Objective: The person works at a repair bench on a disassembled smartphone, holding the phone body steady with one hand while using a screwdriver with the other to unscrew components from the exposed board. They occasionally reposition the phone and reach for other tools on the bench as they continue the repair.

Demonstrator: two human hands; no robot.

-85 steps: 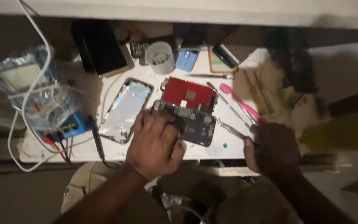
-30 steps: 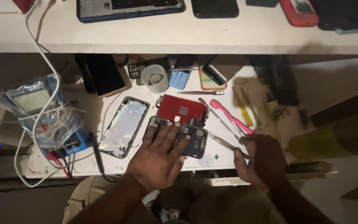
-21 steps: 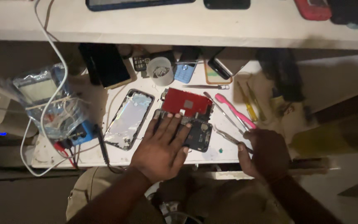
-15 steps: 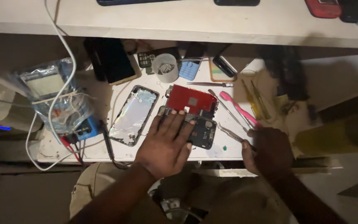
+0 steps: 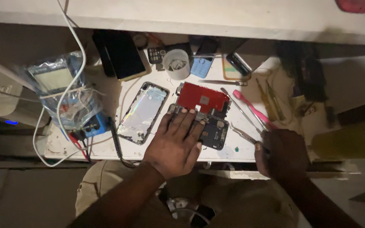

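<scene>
My left hand (image 5: pixel 175 142) lies flat, fingers spread, on an opened dark phone body (image 5: pixel 211 129) at the front of the white work surface (image 5: pixel 157 143). A red screen panel (image 5: pixel 202 98) is folded out behind the phone. My right hand (image 5: pixel 282 153) rests at the front edge to the right, closed around metal tweezers (image 5: pixel 242 133) whose tips point toward the phone. An empty phone frame with a shiny back (image 5: pixel 143 112) lies left of my left hand.
A pink tool (image 5: pixel 253 109), a metal pick (image 5: pixel 238 106) and yellow screwdrivers (image 5: pixel 270 100) lie right of the phone. Behind stand a white cup (image 5: pixel 178 63), a dark phone (image 5: pixel 121 53) and small handsets (image 5: pixel 202 66). A bagged meter (image 5: pixel 62 90) with cables sits left. A shelf (image 5: pixel 216 19) overhangs.
The view has tilted down, so less of the upper shelf shows. My left hand stays pressed on the phone and my right hand keeps the tweezers in the same place.
</scene>
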